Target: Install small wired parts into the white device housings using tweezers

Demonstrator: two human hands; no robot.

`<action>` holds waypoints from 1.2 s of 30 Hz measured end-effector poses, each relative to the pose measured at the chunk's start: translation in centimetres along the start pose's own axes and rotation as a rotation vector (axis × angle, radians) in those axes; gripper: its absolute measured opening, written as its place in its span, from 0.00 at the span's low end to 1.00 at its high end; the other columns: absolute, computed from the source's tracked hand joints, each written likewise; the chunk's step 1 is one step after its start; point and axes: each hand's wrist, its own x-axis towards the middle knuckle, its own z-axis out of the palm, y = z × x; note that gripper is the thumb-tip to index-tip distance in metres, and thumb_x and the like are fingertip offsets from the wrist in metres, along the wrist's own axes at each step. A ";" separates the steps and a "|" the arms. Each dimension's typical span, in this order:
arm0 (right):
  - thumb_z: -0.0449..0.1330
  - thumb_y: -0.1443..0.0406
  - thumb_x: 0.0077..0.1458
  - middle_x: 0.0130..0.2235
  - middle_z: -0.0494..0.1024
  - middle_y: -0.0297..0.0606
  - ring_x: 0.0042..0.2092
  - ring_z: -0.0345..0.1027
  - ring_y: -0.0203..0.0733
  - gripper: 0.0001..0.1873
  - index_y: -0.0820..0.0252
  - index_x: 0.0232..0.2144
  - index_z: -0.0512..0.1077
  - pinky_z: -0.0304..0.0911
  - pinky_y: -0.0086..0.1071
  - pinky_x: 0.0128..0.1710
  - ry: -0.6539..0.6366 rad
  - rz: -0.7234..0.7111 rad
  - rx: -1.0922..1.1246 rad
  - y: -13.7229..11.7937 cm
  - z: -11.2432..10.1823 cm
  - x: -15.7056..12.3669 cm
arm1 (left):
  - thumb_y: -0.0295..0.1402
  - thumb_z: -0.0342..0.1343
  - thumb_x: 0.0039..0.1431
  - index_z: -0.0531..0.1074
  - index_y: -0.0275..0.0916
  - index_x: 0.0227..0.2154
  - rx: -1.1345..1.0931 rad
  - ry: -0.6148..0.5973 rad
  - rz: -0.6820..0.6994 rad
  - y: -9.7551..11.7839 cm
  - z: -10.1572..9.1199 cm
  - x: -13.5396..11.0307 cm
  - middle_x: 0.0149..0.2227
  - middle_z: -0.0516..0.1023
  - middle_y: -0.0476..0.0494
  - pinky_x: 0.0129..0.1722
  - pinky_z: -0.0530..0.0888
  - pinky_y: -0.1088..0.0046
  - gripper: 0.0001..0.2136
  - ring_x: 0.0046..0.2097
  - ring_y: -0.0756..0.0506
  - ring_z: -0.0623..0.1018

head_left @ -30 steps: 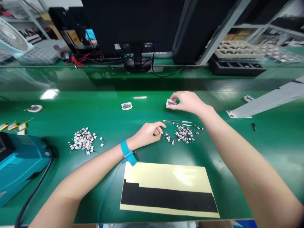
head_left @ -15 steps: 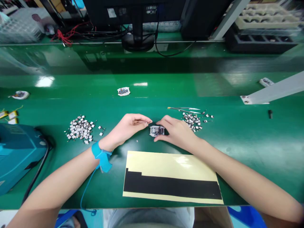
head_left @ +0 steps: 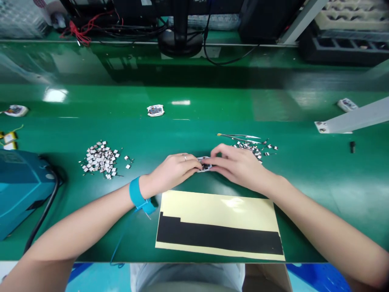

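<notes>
A small white device housing with a circuit board inside (head_left: 204, 166) lies on the green bench between my hands, mostly covered by fingers. My left hand (head_left: 179, 169), ring on one finger and blue strap at the wrist, is closed with its fingertips pressed on the housing's left end. From the other side my right hand (head_left: 235, 163) grips the right end, thumb and fingers reaching over the board. Behind the right hand are tweezers (head_left: 238, 136) and a heap of small silver parts with dark leads (head_left: 257, 151), partly hidden by that hand.
A larger heap of like parts (head_left: 101, 160) is at left, near a blue machine (head_left: 22, 190). In front lies a yellow sheet with a black strip (head_left: 217, 205). Another white housing (head_left: 155, 110) sits farther back. A white metal brace (head_left: 355, 115) rises at right.
My left hand has moved right onto the housing, where it was apart from it before. The right hand's fingers now reach over the board. The view has shifted slightly.
</notes>
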 end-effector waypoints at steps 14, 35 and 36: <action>0.47 0.69 0.56 0.36 0.69 0.41 0.33 0.66 0.38 0.06 0.63 0.31 0.64 0.59 0.30 0.27 -0.011 0.341 0.209 -0.9 1.4 0.3 | 0.26 0.49 0.57 0.72 0.36 0.34 -0.012 -0.166 0.052 -0.2 -1.5 0.2 0.34 0.77 0.47 0.38 0.73 0.75 0.07 0.39 0.48 0.75; 0.57 0.67 0.48 0.43 0.71 0.39 0.44 0.65 0.39 0.20 0.60 0.45 0.60 0.64 0.31 0.38 0.140 0.324 0.474 -2.3 3.0 -1.1 | 0.25 0.46 0.58 0.70 0.33 0.34 0.308 -0.069 0.097 1.5 0.0 1.2 0.36 0.76 0.46 0.37 0.73 0.75 0.08 0.38 0.48 0.76; 0.57 0.68 0.48 0.43 0.71 0.39 0.44 0.65 0.39 0.19 0.61 0.44 0.60 0.64 0.31 0.38 0.143 0.316 0.478 -2.3 3.0 -1.1 | 0.25 0.46 0.58 0.70 0.33 0.33 0.331 -0.072 0.104 1.6 0.1 1.2 0.36 0.76 0.45 0.38 0.73 0.74 0.08 0.38 0.48 0.75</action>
